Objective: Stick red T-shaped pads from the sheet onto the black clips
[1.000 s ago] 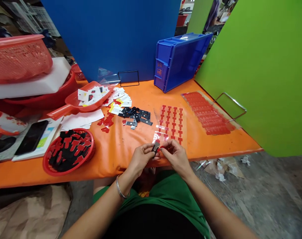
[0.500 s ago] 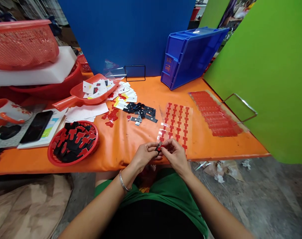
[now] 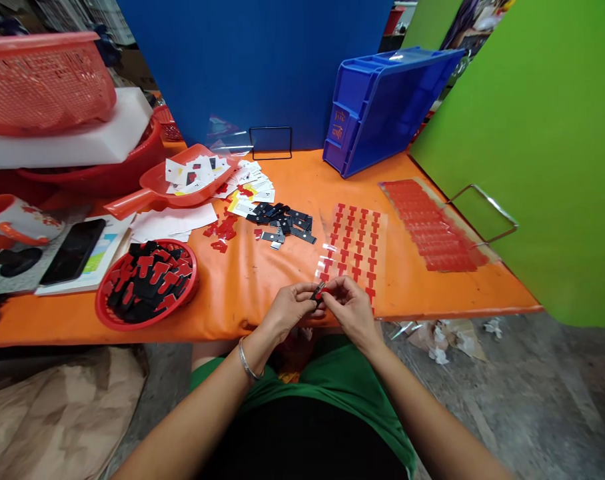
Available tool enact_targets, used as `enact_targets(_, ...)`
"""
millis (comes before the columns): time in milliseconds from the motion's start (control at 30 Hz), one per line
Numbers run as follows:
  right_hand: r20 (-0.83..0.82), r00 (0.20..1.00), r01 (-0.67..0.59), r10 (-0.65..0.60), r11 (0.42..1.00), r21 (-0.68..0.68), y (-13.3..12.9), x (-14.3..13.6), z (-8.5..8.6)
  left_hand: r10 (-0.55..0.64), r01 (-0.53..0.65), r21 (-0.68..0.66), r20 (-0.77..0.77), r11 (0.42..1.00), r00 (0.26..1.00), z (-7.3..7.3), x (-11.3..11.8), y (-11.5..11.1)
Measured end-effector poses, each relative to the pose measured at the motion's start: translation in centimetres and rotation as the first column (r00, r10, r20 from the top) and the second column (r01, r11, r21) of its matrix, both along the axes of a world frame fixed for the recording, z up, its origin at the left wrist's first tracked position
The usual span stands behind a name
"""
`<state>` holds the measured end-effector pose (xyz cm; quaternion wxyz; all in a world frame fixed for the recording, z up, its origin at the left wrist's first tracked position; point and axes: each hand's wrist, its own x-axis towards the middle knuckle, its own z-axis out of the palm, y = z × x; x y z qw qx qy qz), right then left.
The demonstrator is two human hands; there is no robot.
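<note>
A small black strip [image 3: 316, 297] is grasped between the thumb and fingers of the left hand [image 3: 286, 312], just above the near edge of the orange table [image 3: 222, 300]. Its long axis is slanted, the far end turned toward the right, so that its right face is offered to the right hand [image 3: 353, 315], by whose thumb and fingertips it is met from that side. A bit of red is seen on the strip at this contact; whether it is pinched or only pressed by the right hand cannot be told, as the fingertips are partly hidden. Directly beyond the grip and a little to its right, a clear sheet [image 3: 381, 257] of red T-shaped pieces [image 3: 357, 258] is laid with its rows running away from the body, its near end closer to the right hand. To the left of the grip, a red basket [image 3: 132, 325] is filled with black and red pieces. Farther ahead on the left, black strips are heaped [image 3: 277, 220] beside loose red pieces [image 3: 225, 230]. Well to the right, a second red sheet [image 3: 432, 230] is spread, and farthest off a blue crate [image 3: 355, 110] is stood on its side.
</note>
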<state>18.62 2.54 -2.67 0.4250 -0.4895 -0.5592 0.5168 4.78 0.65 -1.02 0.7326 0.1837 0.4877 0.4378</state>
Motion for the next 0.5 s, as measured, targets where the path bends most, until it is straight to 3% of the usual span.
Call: enact_targets(500,0.010,1.000,0.007,-0.007,1.000,0.024,0.06,-0.02,0.02,-0.004,0.004,0.016,0.001,1.000,1.000,-0.12,-0.03,-0.03)
